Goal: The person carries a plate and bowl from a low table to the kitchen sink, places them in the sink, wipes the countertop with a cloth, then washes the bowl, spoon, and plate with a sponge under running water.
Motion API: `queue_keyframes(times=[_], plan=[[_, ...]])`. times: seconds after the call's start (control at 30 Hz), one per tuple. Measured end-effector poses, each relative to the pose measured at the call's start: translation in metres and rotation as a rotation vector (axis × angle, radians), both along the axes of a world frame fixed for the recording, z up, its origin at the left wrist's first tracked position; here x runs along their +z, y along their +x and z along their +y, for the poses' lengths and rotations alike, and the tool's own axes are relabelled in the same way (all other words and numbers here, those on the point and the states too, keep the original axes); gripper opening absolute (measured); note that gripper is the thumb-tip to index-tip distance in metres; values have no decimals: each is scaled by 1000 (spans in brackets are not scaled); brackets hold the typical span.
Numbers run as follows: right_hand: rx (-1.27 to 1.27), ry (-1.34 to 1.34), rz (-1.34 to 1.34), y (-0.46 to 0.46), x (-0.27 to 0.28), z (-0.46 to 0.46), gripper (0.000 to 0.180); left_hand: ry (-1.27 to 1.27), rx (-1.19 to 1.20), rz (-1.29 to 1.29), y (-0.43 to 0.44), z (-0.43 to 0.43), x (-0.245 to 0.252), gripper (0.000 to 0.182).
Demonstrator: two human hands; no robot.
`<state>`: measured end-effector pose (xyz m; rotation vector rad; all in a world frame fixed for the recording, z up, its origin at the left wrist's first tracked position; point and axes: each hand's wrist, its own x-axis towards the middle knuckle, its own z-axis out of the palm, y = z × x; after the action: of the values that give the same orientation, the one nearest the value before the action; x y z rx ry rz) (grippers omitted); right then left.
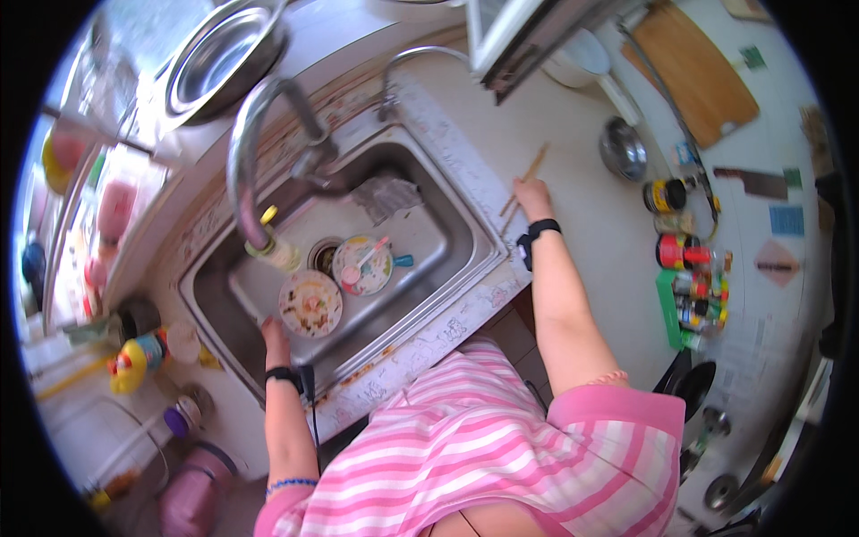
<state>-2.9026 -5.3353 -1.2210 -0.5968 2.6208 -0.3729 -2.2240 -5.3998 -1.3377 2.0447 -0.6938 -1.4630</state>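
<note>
My right hand [535, 199] is over the counter to the right of the sink, closed around wooden chopsticks [537, 161] whose ends stick out on both sides. Inside the stainless steel sink [463, 235], my left hand [275, 341] is at the left edge of a plate [311, 305] smeared with food scraps. Whether its fingers grip the rim or only rest beside it is unclear. Right of that plate, a patterned dish [379, 276] carries a pink-and-white spoon [362, 262]; a teal handle [403, 260] juts out beside it. A crumpled grey cloth or plastic piece [389, 198] lies near the back.
A curved faucet [245, 154] arches over the sink above a pale green container [275, 254]. Steel basins [221, 67] stand on the sill. Along the right counter are a steel bowl [623, 149], a cleaver [751, 182], a cutting board [698, 74] and several bottles and jars [698, 302].
</note>
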Motion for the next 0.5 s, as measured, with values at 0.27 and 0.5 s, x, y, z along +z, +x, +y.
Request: queue_keyframes(times=[0.27,0.5], plan=[[88,27,124,45,14,8,28,-202,-447,32,-110,4,108,39],[355,-733,-844,240,25,-1,18,117,-848,711,-232,25,165,60]])
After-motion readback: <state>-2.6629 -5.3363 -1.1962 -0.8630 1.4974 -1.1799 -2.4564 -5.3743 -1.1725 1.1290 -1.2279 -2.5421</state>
